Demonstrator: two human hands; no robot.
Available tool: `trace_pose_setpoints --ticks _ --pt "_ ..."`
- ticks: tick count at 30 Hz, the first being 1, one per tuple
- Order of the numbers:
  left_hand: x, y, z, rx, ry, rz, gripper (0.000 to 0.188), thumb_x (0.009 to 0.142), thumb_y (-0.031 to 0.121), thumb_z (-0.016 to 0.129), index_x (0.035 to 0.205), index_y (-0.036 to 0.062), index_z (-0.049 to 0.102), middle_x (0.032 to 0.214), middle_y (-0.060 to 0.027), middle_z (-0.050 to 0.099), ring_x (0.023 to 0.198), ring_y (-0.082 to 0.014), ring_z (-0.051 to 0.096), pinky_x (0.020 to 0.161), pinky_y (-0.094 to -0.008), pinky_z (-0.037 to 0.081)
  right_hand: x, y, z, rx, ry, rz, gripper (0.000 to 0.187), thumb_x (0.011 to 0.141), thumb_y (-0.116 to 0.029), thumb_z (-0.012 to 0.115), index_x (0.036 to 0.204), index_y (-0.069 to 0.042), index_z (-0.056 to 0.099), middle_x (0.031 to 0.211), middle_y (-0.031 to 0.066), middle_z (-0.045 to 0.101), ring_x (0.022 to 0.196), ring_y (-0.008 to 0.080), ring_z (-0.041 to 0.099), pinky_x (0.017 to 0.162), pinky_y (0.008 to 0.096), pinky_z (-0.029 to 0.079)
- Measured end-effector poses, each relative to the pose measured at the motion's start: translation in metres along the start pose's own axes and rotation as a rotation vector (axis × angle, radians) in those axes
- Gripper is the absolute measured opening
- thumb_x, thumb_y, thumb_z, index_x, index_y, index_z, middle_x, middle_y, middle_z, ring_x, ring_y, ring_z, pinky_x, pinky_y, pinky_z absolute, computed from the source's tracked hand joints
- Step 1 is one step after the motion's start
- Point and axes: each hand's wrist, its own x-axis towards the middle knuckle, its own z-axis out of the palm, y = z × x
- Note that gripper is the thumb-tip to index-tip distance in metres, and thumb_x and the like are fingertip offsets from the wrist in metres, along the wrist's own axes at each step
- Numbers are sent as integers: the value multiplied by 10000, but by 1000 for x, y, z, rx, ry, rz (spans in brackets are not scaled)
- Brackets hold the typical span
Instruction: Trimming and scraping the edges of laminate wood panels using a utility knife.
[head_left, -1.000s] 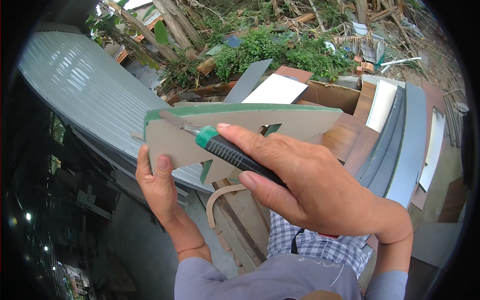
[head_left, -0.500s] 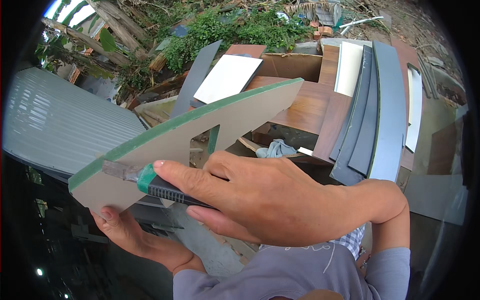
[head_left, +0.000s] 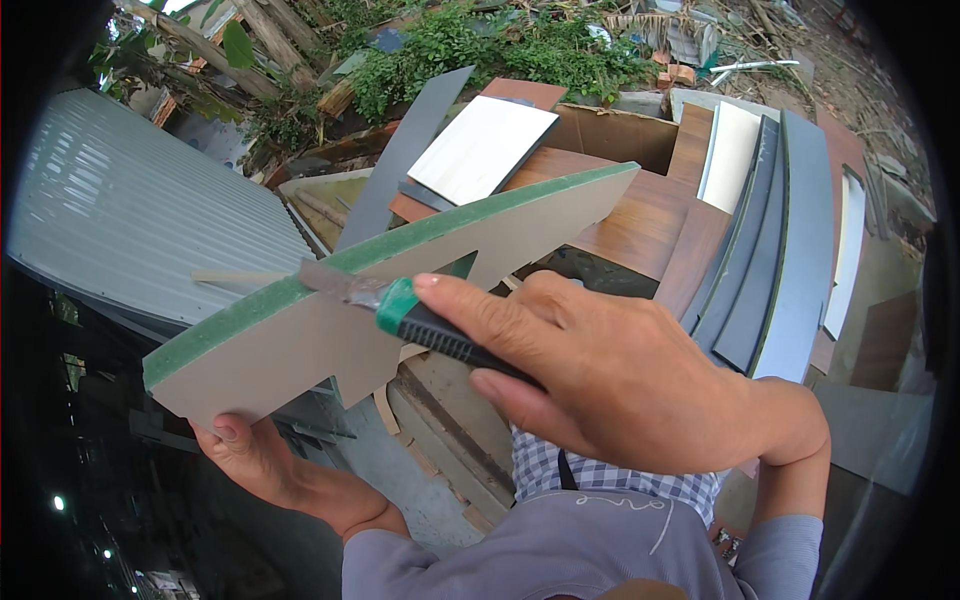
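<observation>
My left hand (head_left: pixel 255 460) grips the near left end of a board (head_left: pixel 270 365) from below, its thumb against the face. The board has a pale grey face, a long green edge and notched cut-outs, and it rises tilted toward the far right. In my right hand (head_left: pixel 600 370) is a utility knife (head_left: pixel 440 328) with a black and green handle, its grip closed and the index finger stretched along the top. The worn blade lies at the green edge, near the board's middle. My left fingers behind the board are hidden.
Beyond the board, a white panel (head_left: pixel 480 150) lies on brown wood-grain boards (head_left: pixel 625 225). Long dark and blue-grey strips (head_left: pixel 795 230) are stacked at the right. A corrugated metal sheet (head_left: pixel 150 200) stands at the left. Green plants (head_left: pixel 450 70) grow at the back.
My right hand and the knife have moved right along the board's green edge, from its left end toward the middle. The left hand keeps its hold. The view has shifted slightly.
</observation>
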Motion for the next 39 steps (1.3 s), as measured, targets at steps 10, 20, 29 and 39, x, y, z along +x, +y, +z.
trace_pose_setpoints --ticks 10,20,29,39 --pt "-3 -10 -10 -2 70 -41 632 767 424 670 1179 -17 483 1094 -81 558 1002 -180 527 899 -338 391 -13 64 1 -81 6 243 474 855 -136 516 1312 -88 401 872 197 576 738 367 574 677 428 452" --pt "-3 -26 -27 4 80 -112 646 796 421 639 1215 -29 443 1141 -89 525 1044 -179 497 922 -333 363 -15 215 3 -326 83 525 381 869 -215 484 1216 -58 488 854 242 609 772 423 577 697 482 443" --pt "-4 -47 -44 41 84 -153 637 840 437 575 1276 4 405 1210 -108 467 1111 -220 445 927 -407 354 -22 341 2 -47 156 983 378 892 -261 420 1217 -81 488 779 172 609 625 215 602 555 374 517" --pt "2 -52 -35 19 146 -252 619 846 414 574 1272 -2 402 1179 -121 489 1049 -212 509 804 -364 478 -21 335 24 986 243 1180 200 940 -250 341 967 -71 426 758 89 590 511 95 536 424 242 525"
